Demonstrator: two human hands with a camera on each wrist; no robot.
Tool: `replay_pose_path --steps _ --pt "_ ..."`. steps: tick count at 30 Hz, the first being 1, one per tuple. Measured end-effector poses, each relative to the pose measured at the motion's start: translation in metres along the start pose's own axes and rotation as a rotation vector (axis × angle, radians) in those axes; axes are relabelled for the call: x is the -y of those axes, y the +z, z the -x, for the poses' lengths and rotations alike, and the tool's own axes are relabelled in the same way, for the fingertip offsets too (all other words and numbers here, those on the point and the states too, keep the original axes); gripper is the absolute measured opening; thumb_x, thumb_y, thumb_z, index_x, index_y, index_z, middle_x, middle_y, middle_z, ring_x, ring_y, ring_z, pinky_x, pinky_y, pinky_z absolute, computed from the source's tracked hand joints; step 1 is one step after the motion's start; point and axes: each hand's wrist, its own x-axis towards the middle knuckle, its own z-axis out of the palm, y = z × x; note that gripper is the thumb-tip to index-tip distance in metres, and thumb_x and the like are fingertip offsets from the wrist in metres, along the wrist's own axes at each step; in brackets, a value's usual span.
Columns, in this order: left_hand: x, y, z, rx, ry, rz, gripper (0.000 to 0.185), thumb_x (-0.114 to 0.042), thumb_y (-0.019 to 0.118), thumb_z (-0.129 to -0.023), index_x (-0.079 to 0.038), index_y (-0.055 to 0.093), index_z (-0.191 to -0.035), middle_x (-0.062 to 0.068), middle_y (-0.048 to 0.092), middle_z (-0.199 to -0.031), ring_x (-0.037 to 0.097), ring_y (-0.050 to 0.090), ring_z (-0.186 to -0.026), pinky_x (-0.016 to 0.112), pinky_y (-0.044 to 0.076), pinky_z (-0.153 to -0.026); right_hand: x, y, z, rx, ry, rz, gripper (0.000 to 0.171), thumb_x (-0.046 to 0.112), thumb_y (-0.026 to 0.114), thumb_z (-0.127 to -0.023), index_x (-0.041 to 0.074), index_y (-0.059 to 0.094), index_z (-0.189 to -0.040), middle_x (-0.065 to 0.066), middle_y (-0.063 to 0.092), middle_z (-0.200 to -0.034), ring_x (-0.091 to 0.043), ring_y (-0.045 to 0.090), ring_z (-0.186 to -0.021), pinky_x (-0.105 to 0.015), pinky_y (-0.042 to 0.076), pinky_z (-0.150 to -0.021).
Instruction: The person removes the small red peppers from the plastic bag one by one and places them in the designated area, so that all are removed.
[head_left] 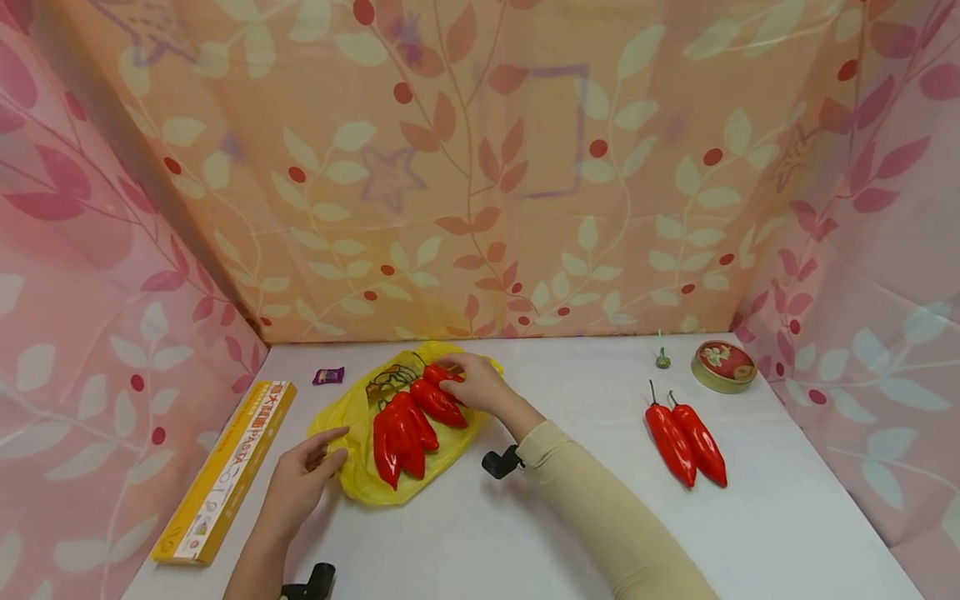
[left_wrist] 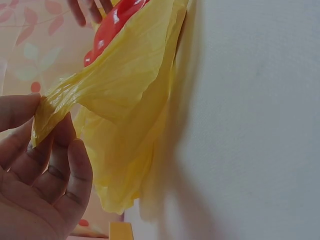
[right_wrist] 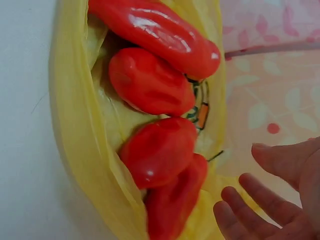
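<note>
A yellow plastic bag (head_left: 352, 417) lies on the white table (head_left: 570, 500) with several glossy red peppers (head_left: 405, 429) in its open mouth. My left hand (head_left: 337, 446) pinches the bag's near-left edge; in the left wrist view the thumb and fingers (left_wrist: 42, 120) squeeze a gathered strip of the bag (left_wrist: 135, 100), with a pepper (left_wrist: 112, 25) beyond. My right hand (head_left: 453, 371) hovers over the far end of the bag by the topmost pepper. In the right wrist view its fingers (right_wrist: 245, 175) are spread and hold nothing, beside the peppers (right_wrist: 150, 82) in the bag (right_wrist: 75, 125).
Two more red peppers (head_left: 686, 442) lie side by side at the right. Behind them are a round tin (head_left: 723, 365) and a small green thing (head_left: 663, 360). A long yellow pasta box (head_left: 225, 471) lies along the left edge, a small purple packet (head_left: 328, 376) beyond it. Patterned walls enclose three sides.
</note>
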Motion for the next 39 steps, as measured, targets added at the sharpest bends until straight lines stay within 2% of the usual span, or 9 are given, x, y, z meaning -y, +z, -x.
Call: replay_pose_path --steps 5,11,16,19,23,31,39 --pt "0.001 0.001 -0.001 -0.006 0.007 -0.009 0.043 -0.034 0.060 -0.102 -0.022 0.058 -0.143 0.010 0.050 -0.151 0.026 0.051 -0.130 0.022 0.047 -0.099 -0.007 0.011 -0.011 0.006 0.080 0.028 0.043 0.017 0.067 -0.098 0.020 0.061 -0.140 -0.006 0.061 -0.139 -0.026 0.057 -0.125 -0.041 0.052 -0.102" --pt "0.002 0.000 -0.002 -0.011 0.023 -0.008 0.043 -0.035 0.060 -0.102 -0.021 0.058 -0.143 0.009 0.050 -0.152 0.026 0.050 -0.132 0.019 0.045 -0.099 -0.011 0.018 -0.017 0.009 0.164 0.004 0.042 0.019 0.066 -0.098 0.022 0.061 -0.140 -0.006 0.058 -0.141 -0.026 0.056 -0.117 -0.041 0.056 -0.096" --pt "0.003 -0.001 -0.004 -0.010 0.026 0.011 0.043 -0.034 0.060 -0.102 -0.021 0.058 -0.143 0.009 0.050 -0.152 0.024 0.049 -0.128 0.006 0.040 -0.088 -0.015 0.018 -0.021 0.014 0.174 0.045 0.042 0.020 0.068 -0.097 0.021 0.062 -0.139 -0.007 0.058 -0.140 -0.026 0.055 -0.120 -0.042 0.054 -0.098" --pt "0.004 0.000 -0.004 -0.014 0.030 0.014 0.043 -0.034 0.060 -0.102 -0.021 0.058 -0.143 0.009 0.050 -0.151 0.023 0.049 -0.126 0.005 0.040 -0.086 -0.017 0.020 -0.024 0.022 0.169 0.058 0.044 0.019 0.068 -0.097 0.019 0.061 -0.140 -0.008 0.058 -0.141 -0.027 0.054 -0.123 -0.044 0.052 -0.101" --pt "0.005 0.000 -0.004 -0.010 0.025 0.014 0.043 -0.034 0.061 -0.102 -0.022 0.058 -0.143 0.009 0.050 -0.151 0.023 0.049 -0.125 0.006 0.042 -0.086 -0.020 0.023 -0.024 0.026 0.189 0.042 0.047 0.014 0.065 -0.097 0.020 0.058 -0.143 -0.008 0.059 -0.139 -0.027 0.055 -0.120 -0.043 0.054 -0.099" --pt "0.001 -0.001 -0.005 -0.012 0.033 -0.005 0.043 -0.035 0.060 -0.102 -0.022 0.059 -0.143 0.009 0.048 -0.154 0.024 0.049 -0.131 0.007 0.040 -0.090 -0.016 0.025 -0.025 -0.007 0.227 0.095 0.056 0.004 0.067 -0.093 0.019 0.054 -0.145 -0.008 0.059 -0.135 -0.026 0.055 -0.117 -0.043 0.054 -0.099" --pt "0.000 0.001 -0.006 -0.011 0.029 -0.004 0.042 -0.035 0.061 -0.101 -0.022 0.059 -0.142 0.010 0.053 -0.148 0.024 0.050 -0.120 0.009 0.043 -0.086 -0.016 0.029 -0.024 0.031 0.260 0.146 0.062 0.002 0.067 -0.092 0.017 0.048 -0.149 -0.007 0.058 -0.139 -0.026 0.056 -0.117 -0.044 0.053 -0.100"
